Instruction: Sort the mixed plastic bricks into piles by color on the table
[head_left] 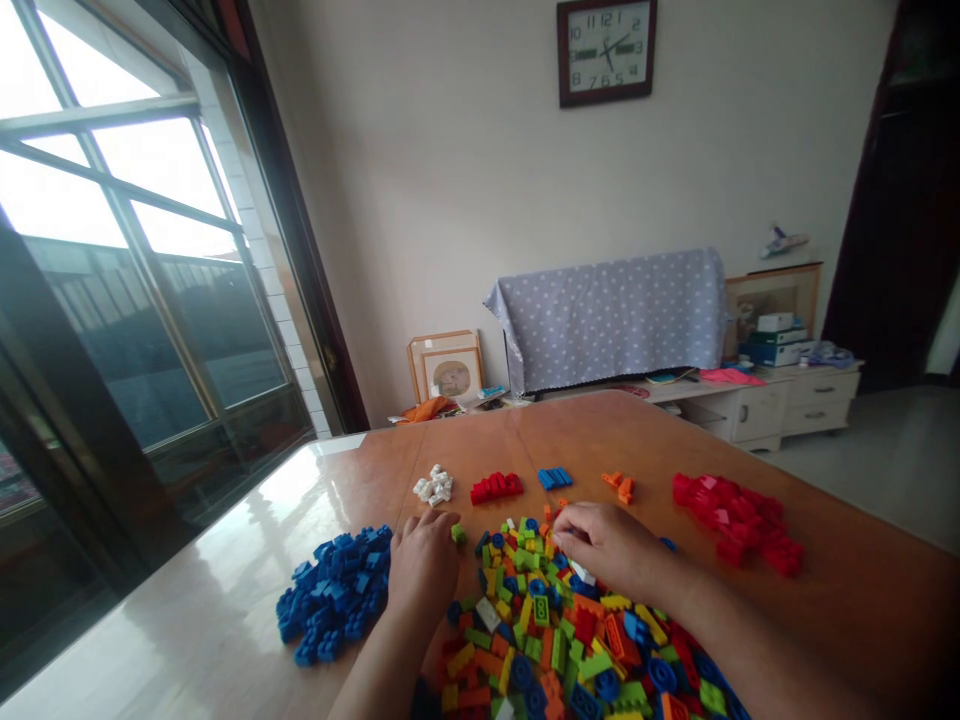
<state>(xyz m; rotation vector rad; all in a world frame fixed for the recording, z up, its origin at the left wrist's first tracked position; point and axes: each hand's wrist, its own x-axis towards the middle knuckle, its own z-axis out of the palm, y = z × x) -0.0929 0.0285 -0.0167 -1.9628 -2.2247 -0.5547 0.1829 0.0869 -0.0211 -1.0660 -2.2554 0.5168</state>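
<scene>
A big mixed heap of coloured bricks (555, 640) lies on the wooden table (862, 600) in front of me. My left hand (424, 560) rests at the heap's left edge, fingers curled, with a small green brick (458, 534) at its fingertips. My right hand (611, 550) lies on top of the heap, fingers bent down into the bricks; what they pinch is hidden. A sorted pile of blue bricks (337, 595) sits just left of my left hand. A pile of red bricks (739, 520) lies to the right.
Small sorted groups stand in a row beyond the heap: white bricks (435, 485), red bricks (496, 487), light-blue bricks (555, 478), orange bricks (619, 485). Behind the table are a cloth-covered screen (607, 315), a low white cabinet (780, 405), picture frames and a large window at left.
</scene>
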